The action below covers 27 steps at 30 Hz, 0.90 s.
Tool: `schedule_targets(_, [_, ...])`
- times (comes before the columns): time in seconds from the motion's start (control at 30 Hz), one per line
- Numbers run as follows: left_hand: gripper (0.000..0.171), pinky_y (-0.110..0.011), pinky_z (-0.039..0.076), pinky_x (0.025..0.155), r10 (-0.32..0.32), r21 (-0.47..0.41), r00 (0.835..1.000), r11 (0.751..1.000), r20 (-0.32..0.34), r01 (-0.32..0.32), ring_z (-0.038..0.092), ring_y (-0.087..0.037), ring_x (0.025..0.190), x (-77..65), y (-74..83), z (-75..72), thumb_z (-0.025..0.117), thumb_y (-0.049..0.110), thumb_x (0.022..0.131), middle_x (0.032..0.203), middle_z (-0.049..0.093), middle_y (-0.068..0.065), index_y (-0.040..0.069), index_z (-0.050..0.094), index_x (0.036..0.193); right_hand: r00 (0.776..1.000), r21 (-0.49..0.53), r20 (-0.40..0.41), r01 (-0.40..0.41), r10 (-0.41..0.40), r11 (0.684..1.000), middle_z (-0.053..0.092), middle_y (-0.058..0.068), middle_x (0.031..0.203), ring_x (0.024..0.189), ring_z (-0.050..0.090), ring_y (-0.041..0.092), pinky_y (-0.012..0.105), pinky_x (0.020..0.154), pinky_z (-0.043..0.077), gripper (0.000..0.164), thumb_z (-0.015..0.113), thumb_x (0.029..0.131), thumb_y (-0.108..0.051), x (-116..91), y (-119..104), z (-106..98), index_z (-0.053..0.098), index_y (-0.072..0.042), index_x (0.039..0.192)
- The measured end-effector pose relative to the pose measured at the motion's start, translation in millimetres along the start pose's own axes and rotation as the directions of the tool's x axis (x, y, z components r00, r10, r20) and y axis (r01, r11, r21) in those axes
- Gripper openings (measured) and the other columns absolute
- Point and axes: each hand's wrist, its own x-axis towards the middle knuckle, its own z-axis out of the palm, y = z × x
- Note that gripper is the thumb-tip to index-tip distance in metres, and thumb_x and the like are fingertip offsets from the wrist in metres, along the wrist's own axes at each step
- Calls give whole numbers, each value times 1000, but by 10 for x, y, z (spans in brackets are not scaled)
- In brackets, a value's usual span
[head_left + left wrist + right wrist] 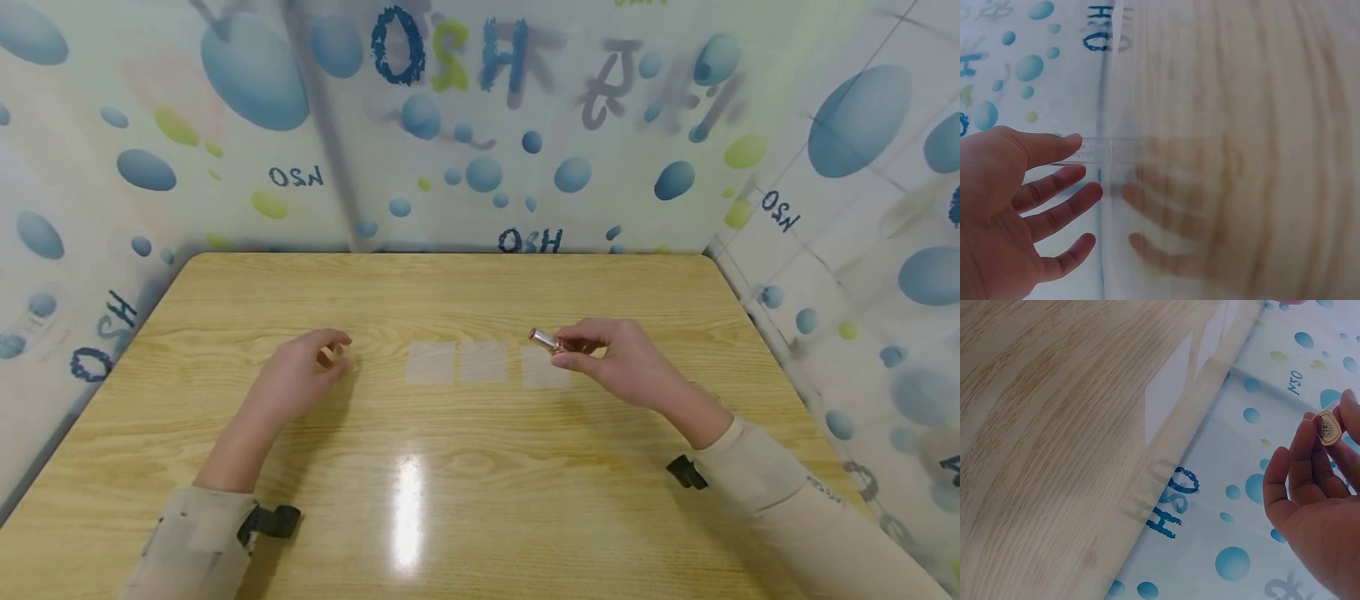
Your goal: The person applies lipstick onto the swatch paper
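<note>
My right hand (622, 358) pinches a lipstick (544, 340) between thumb and fingers, above the rightmost translucent square (546, 375). The lipstick's tube is silver and rose gold, with a reddish tip tilted up to the left. Its gold-rimmed base (1327, 429) shows in the right wrist view. At the left, my left hand (300, 371) hovers over the table with bent fingers. In the left wrist view, its thumb and index finger pinch a see-through plastic piece (1094, 151) with faint lettering; its full shape is hard to make out.
Two more translucent squares (431, 363) lie side by side mid-table, between my hands. The wood-grain table (480, 508) is glossy and reflects a bright light. Behind and beside it hangs a sheet (480, 200) patterned with blue and green dots. Dark straps show at both sleeves.
</note>
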Motion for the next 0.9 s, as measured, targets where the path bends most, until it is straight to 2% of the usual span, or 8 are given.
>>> schedule_targets(0.3, [41, -49, 62, 79, -3, 3, 1000, 1000, 26, 3, 73, -38, 107, 26, 27, 14, 67, 18, 105, 126, 70, -19, 2, 61, 143, 1000, 17, -7, -3, 3, 1000, 78, 0, 107, 97, 69, 17, 40, 88, 59, 28, 76, 100, -28, -5, 20, 13, 79, -14, 125])
schedule_targets(0.4, [47, -53, 61, 84, -11, 2, 999, 1000, 33, 11, 71, -40, 111, 21, 32, 0, 69, 19, 104, 127, 69, -21, 2, 57, 147, 1000, 20, -3, -3, 3, 1000, 78, 1, 107, 97, 69, 17, 40, 89, 59, 29, 76, 101, -28, 2, 26, 22, 78, -14, 126])
schedule_targets(0.47, [54, -59, 58, 91, -18, 10, 999, 1000, 46, 18, 66, -45, 120, 15, 35, -23, 69, 23, 105, 133, 66, -23, 3, 53, 152, 1000, 27, 0, -7, 7, 1000, 78, 1, 108, 98, 69, 17, 39, 87, 59, 29, 76, 101, -29, 8, 23, 26, 78, -15, 126])
schedule_targets(0.6, [62, -74, 44, 107, -6, 37, 999, 999, 37, 5, 42, -56, 143, 1, 68, -68, 69, 29, 105, 154, 50, -29, 5, 46, 157, 1000, 43, 1, -22, 22, 999, 77, 2, 109, 100, 70, 19, 38, 84, 59, 29, 76, 101, -29, 9, 11, 26, 78, -15, 126])
schedule_targets(0.67, [63, -77, 38, 112, 4, 50, 1000, 999, 3, -4, 32, -58, 148, -9, 135, -94, 70, 29, 104, 160, 43, -30, 5, 46, 157, 1000, 50, 2, -28, 27, 998, 78, 2, 109, 100, 70, 19, 38, 84, 59, 29, 76, 101, -29, 13, -2, 28, 78, -15, 126])
schedule_targets(0.73, [62, -78, 33, 115, 17, 46, 999, 999, -49, -15, 27, -59, 150, -16, 248, -118, 72, 28, 103, 162, 41, -30, 5, 48, 156, 1000, 57, 1, -24, 24, 998, 78, 2, 108, 100, 70, 19, 37, 84, 59, 29, 76, 100, -28, 18, -22, 35, 78, -15, 126])
schedule_targets(0.9, [56, -73, 30, 120, 49, -72, 982, 995, -180, -62, 31, -55, 150, -9, 720, -143, 76, 25, 100, 157, 48, -27, 4, 57, 148, 1000, 93, -15, 3, -2, 996, 79, 2, 108, 98, 71, 18, 39, 85, 60, 28, 78, 99, -24, 37, -97, 74, 79, -13, 125])
